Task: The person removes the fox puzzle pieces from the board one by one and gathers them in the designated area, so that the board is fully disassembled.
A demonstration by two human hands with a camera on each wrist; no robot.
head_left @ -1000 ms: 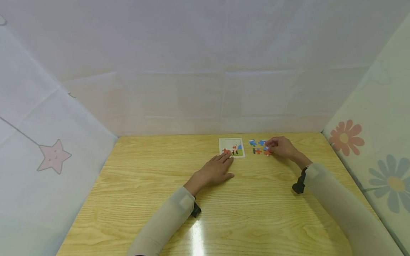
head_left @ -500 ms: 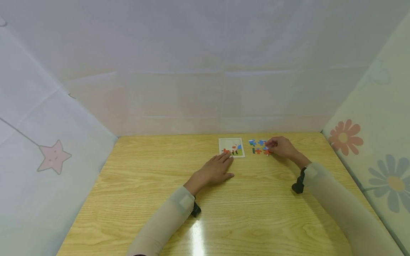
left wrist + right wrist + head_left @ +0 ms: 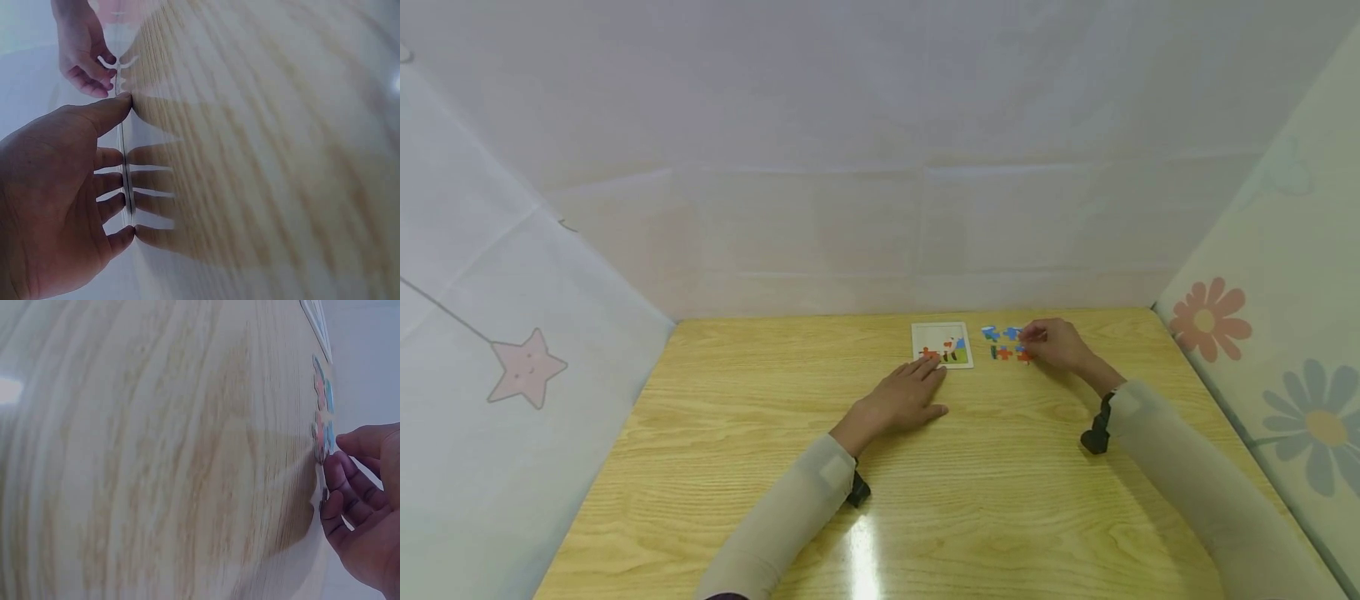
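A table [image 3: 737,417] with a yellowish wood-grain top carries everything here. The person's left hand [image 3: 904,402] rests flat with spread fingers, its fingertips on the near edge of a square puzzle board [image 3: 931,337] that lies just beyond it. To the right of the board, just left of the person's right hand [image 3: 1054,343], lies a cluster of loose puzzle pieces [image 3: 1003,354] in blue, red and green; whether those fingertips touch any is unclear. Glare [image 3: 862,554] streaks the wood nearer than the left hand.

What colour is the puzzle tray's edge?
The puzzle tray's edge is off-white, clearest in the head view.
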